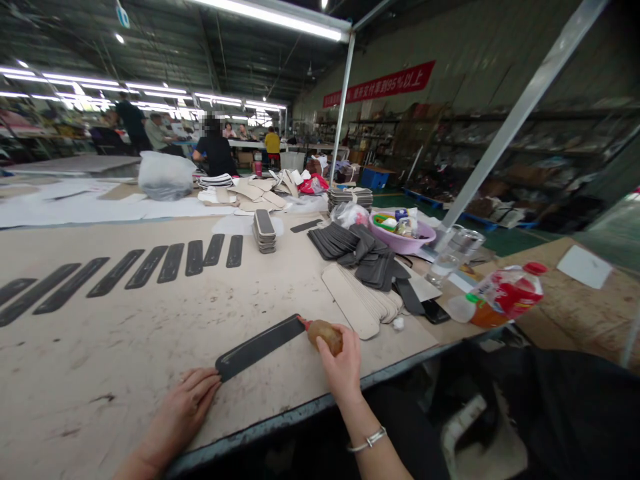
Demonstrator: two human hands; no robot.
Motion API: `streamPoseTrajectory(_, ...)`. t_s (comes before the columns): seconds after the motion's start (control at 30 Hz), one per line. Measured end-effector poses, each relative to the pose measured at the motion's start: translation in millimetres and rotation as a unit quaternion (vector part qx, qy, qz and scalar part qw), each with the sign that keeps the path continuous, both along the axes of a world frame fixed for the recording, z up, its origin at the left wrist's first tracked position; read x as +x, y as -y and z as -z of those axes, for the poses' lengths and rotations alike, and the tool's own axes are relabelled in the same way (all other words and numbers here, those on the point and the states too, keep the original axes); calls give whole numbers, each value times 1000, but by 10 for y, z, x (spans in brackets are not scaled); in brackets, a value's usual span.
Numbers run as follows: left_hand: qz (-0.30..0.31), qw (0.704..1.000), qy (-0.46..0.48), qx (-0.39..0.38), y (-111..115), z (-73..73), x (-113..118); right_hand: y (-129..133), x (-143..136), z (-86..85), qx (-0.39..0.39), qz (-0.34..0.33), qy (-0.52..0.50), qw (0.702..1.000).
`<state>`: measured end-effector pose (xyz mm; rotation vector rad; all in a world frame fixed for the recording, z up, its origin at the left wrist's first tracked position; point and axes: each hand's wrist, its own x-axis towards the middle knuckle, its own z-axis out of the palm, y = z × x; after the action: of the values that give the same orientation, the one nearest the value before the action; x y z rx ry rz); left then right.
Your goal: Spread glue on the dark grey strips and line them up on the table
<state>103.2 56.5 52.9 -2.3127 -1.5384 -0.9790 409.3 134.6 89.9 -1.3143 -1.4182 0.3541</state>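
Note:
A dark grey rounded strip [260,347] lies slantwise on the table in front of me, with a wet-looking line along it. My left hand [193,400] has its fingers together, gripping the near left end of the strip. My right hand [343,360] is closed around a brownish squeeze bottle [325,335], which looks like a glue bottle. Its red nozzle [304,323] points at the strip's far right end. Beside my right hand lies a fanned stack of beige strips [357,303], with a heap of dark pieces [357,250] behind it.
Several dark strips [145,267] lie in a row at the left. A small stack of strips [264,233] stands behind. To the right are a pink basin [405,245], a bottle of orange-red liquid [510,293], a phone [434,311] and a metal post [520,127].

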Motion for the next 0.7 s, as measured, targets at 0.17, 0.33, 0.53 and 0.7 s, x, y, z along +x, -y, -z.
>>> streamPoseTrajectory(0.17,-6,1000,2,-29,38,-4,44,182,-227,51,-35,-118,-85,989)
streamPoseTrajectory(0.33,-15,998,4,-59,77,9,57,360,-588,142,-87,-214,-101,968)
streamPoseTrajectory(0.53,-18,997,13,-79,94,-18,69,431,-774,106,-69,-216,-46,973)
streamPoseTrajectory(0.7,-16,997,20,-68,90,-29,82,508,-693,58,-87,-232,-39,968)
